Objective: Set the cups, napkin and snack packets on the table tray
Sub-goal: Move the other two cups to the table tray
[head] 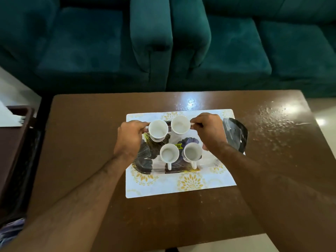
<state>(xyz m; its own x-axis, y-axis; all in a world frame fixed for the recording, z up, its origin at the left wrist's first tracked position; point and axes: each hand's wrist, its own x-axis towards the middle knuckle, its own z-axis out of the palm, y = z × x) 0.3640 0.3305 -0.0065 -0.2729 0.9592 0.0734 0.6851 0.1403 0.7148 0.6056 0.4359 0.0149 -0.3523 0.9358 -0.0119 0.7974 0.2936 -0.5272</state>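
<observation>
Cups, four of them and all white, stood upright on a tray with a dark leaf pattern, which lay on a pale placemat with yellow flowers, near the middle of a brown table.

The far-left cup was held by the left hand, whose fingers pinched its handle on the cup's left side. The far-right cup was held the same way by the right hand, fingers curled on the handle at the cup's right side. These two cups sat just beside each other at the far end of the tray; whether their bases touched the tray or hung slightly above it could not be told.

The near-left cup and the near-right cup stood free on the tray, apart from each other, each with its handle pointing toward the near edge. A small yellow sticker showed on the tray between them.

A dark packet lay just right of the tray, partly on the placemat and partly hidden behind the right wrist.

Beyond the table stood a teal sofa. At the far left edge was a dark brown crate with something white in it, too cut off to identify.
</observation>
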